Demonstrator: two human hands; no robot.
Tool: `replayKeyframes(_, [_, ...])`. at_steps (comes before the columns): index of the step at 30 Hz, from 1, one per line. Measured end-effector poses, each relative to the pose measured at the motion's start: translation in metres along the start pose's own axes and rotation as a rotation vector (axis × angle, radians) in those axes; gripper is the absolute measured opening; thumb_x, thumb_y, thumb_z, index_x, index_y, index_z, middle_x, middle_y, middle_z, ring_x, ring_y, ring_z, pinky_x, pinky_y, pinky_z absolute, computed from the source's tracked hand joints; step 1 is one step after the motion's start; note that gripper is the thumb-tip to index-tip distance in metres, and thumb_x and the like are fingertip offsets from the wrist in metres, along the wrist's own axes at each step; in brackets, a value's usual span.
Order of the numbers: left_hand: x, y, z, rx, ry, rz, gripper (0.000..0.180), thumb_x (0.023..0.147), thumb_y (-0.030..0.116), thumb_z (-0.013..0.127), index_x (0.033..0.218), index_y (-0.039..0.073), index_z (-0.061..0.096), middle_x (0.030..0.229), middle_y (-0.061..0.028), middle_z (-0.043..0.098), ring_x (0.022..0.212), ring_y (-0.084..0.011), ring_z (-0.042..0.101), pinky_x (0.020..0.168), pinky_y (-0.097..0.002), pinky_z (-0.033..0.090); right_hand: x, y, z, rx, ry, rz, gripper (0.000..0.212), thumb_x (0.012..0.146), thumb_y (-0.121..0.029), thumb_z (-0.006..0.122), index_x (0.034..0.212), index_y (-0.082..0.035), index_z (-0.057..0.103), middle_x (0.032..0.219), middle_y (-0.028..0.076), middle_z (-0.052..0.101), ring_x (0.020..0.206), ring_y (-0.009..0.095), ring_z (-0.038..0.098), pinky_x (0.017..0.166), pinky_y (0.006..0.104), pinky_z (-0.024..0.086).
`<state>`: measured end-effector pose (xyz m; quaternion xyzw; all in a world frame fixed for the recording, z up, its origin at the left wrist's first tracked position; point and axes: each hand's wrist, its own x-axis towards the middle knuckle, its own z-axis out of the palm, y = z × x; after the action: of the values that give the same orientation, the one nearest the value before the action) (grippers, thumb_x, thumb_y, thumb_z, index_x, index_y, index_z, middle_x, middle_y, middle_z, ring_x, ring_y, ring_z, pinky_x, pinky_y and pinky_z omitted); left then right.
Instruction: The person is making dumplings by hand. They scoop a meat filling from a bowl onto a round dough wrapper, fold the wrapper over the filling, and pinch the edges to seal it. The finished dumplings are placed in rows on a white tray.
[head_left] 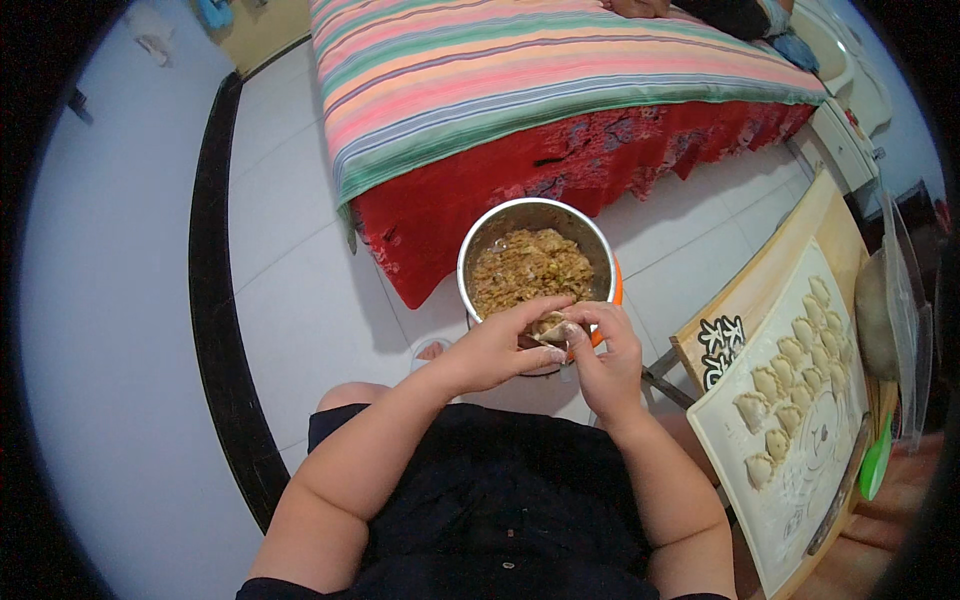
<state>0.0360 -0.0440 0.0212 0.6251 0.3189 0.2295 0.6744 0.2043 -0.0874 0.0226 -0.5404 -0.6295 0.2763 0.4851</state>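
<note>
Both my hands meet over the near rim of a metal bowl (467, 262) of minced filling (532, 264). Between them is a dumpling (549, 325), its pale wrapper folded around some filling. My left hand (497, 343) supports it from the left with curved fingers. From the other side, my right hand (607, 362) pinches the wrapper's edge with thumb and fingers; flour whitens the fingertips. Part of the dumpling is hidden by my fingers. To the right, several finished dumplings (790, 350) lie in rows on a white board (745, 460).
A wooden table (835, 215) carries the board, with a green spoon (877, 460) at its right edge. Something orange (617, 285) shows behind the bowl. Ahead stands a bed with a striped cover (480, 60), where another person's hand (637, 8) rests. A wall (110, 330) is at left.
</note>
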Motion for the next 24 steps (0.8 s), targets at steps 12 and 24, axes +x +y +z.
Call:
replayKeyframes(12, [-0.006,0.02,-0.01,-0.198,0.201,0.015,0.043,0.085,0.004,0.06,0.126,0.001,0.046,0.115,-0.009,0.057,0.103,-0.0149,0.056,0.091,-0.0295,0.046,0.001,0.015,-0.006,0.373,-0.044,0.233,0.022,0.089,-0.01,0.056,0.108,0.0,0.059,0.102,0.011,0.06,0.094,0.017,0.058,0.083,0.029,0.046])
replayKeyframes(24, [-0.011,0.023,-0.008,-0.07,0.171,-0.028,0.044,0.085,0.005,0.061,0.127,0.003,0.047,0.116,-0.007,0.056,0.105,-0.0142,0.054,0.091,-0.0289,0.044,0.004,0.004,-0.015,0.306,-0.057,0.231,0.016,0.081,-0.005,0.064,0.095,0.001,0.065,0.087,0.01,0.064,0.081,0.016,0.061,0.073,0.0269,0.048])
